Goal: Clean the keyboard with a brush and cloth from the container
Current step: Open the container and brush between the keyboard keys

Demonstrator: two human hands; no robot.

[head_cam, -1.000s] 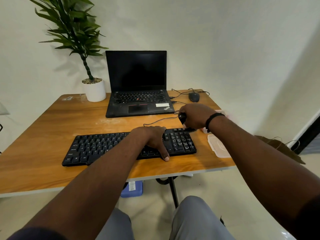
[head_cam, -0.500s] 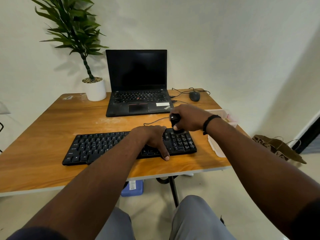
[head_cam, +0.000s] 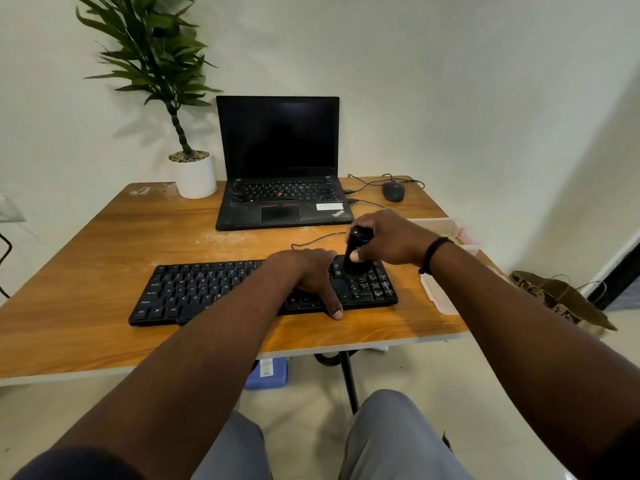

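A black keyboard [head_cam: 207,289] lies across the front of the wooden table [head_cam: 104,244]. My left hand [head_cam: 308,271] rests flat on its right half, thumb at the front edge. My right hand [head_cam: 391,239] grips a black brush [head_cam: 355,252] held upright, its bristle end down on the keys near the number pad. A clear plastic container [head_cam: 446,225] stands at the table's right edge behind my right wrist; its lid [head_cam: 438,296] lies flat to the right of the keyboard. No cloth is visible.
A black laptop [head_cam: 280,168] stands open at the back, with a wired mouse [head_cam: 393,191] to its right and a potted plant [head_cam: 192,173] to its left. A brown paper bag [head_cam: 561,299] lies on the floor at right. A blue box [head_cam: 266,374] sits under the table.
My right hand has carried the brush leftward from the keyboard's back right corner and set its tip on the keys. My left hand has stayed on the keyboard.
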